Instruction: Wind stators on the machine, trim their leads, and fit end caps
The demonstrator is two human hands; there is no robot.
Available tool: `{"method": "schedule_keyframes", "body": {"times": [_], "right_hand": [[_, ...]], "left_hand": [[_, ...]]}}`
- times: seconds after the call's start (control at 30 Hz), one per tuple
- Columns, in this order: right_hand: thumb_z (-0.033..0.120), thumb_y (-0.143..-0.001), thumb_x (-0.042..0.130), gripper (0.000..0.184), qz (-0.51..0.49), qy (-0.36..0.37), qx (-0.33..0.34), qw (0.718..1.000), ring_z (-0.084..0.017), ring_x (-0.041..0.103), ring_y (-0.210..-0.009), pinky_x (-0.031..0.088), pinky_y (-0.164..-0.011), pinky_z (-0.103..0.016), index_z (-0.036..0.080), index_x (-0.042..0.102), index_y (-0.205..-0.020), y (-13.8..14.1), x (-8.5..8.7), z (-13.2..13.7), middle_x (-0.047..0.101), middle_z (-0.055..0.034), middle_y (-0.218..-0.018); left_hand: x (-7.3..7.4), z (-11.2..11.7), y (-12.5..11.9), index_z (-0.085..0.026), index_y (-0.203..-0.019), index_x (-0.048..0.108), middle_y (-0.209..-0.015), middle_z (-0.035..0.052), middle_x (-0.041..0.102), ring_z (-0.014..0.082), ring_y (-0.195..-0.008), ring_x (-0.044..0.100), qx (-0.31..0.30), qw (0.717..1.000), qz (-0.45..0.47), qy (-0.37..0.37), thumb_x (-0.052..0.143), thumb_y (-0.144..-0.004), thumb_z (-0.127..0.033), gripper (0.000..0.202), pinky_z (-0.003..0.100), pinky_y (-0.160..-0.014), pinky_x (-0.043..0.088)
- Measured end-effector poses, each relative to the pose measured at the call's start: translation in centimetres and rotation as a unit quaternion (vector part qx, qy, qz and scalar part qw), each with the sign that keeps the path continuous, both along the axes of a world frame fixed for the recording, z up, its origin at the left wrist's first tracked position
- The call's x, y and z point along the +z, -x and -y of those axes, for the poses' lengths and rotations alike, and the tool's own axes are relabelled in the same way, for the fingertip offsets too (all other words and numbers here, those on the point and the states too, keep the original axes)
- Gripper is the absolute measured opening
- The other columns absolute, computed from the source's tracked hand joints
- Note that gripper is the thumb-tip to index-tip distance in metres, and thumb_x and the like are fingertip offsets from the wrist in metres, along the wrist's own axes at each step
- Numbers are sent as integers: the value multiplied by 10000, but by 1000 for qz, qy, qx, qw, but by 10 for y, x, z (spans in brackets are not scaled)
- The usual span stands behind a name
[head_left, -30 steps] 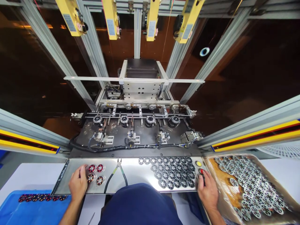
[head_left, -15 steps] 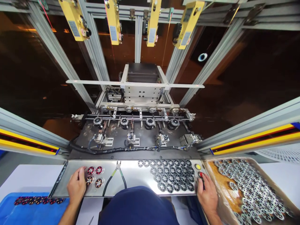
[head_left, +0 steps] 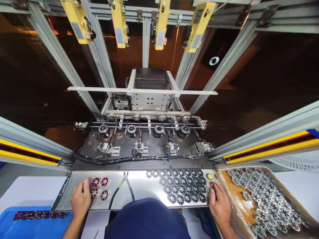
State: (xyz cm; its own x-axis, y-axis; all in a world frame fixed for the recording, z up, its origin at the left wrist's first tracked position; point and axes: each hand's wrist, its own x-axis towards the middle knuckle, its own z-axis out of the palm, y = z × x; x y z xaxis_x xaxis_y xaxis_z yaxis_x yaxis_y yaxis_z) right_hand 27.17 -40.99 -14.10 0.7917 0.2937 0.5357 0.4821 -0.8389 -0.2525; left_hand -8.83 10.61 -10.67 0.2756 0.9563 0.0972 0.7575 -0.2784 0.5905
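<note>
My left hand [head_left: 81,196] rests at the left end of the metal tray [head_left: 139,189], fingers bent and a dark gap by the thumb. Right beside it lie several stators wound with copper wire [head_left: 104,181], some reddish. My right hand [head_left: 220,202] is at the tray's right end, fingertips at the red button [head_left: 212,185], thumb apart; something dark shows between thumb and fingers. A yellow button [head_left: 209,176] sits just beyond. Near it, unwound black stators [head_left: 183,181] stand in rows. Cutting pliers [head_left: 126,177] lie between the two groups.
Ahead is a winding machine with several round black-and-silver stators [head_left: 132,129] on its holders. Yellow tensioners [head_left: 119,30] hang above. A blue tray [head_left: 15,225] with wound parts is at left, a lined box [head_left: 221,179] of stators at right. Yellow-edged bars [head_left: 269,146] flank the machine.
The view has shifted very slightly. Both hands keep their places at the tray's ends, and the parts lie as before.
</note>
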Motion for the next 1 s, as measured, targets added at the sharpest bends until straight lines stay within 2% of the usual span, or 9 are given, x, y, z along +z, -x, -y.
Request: {"method": "schedule_keyframes", "body": {"times": [0.27, 0.53, 0.77, 0.87, 1.0], "right_hand": [[580, -976, 268, 653, -12, -6, -12, 1000, -333, 619, -1097, 496, -979, -505, 76, 638, -1165, 2, 0, 0, 655, -213, -1167], [524, -987, 289, 598, -4, 1, -4, 1000, -340, 615, -1111, 502, -979, -529, 69, 627, -1176, 3, 0, 0, 647, -228, -1175], [383, -980, 377, 425, 3, 21, 52, 998, -340, 586, -1176, 489, -1006, -545, 115, 591, -1231, 7, 9, 1, 617, -201, -1236], [377, -981, 374, 428, -2, 35, 83, 996, -334, 599, -1153, 495, -1003, -546, 122, 556, -1273, 11, 13, 1, 625, -191, -1231], [381, -985, 367, 460, -7, 45, 91, 995, -342, 594, -1159, 498, -997, -554, 119, 500, -1338, 16, 20, -1, 608, -200, -1267]], "left_hand": [[1, -1, -1, -173, -1024, 694, -1080, 136, 721, 285, -1056, 630, 1, 1000, -6, 0, 341, -907, -497, 494, 393, -935, 461], [2, 0, -2, -172, -1026, 690, -1081, 140, 718, 284, -1062, 626, -1, 1000, -2, -6, 339, -903, -504, 499, 397, -957, 452], [3, 1, -1, -188, -1010, 691, -1044, 122, 726, 274, -1032, 629, -2, 1000, 6, -10, 359, -908, -490, 461, 394, -936, 462], [3, 1, -1, -201, -1015, 689, -1054, 108, 725, 262, -1036, 627, -7, 1000, 9, -14, 365, -914, -480, 440, 384, -947, 456], [4, 1, -1, -189, -1020, 690, -1039, 117, 725, 268, -1027, 630, -10, 1000, 9, -16, 364, -919, -483, 450, 390, -938, 458]]}}
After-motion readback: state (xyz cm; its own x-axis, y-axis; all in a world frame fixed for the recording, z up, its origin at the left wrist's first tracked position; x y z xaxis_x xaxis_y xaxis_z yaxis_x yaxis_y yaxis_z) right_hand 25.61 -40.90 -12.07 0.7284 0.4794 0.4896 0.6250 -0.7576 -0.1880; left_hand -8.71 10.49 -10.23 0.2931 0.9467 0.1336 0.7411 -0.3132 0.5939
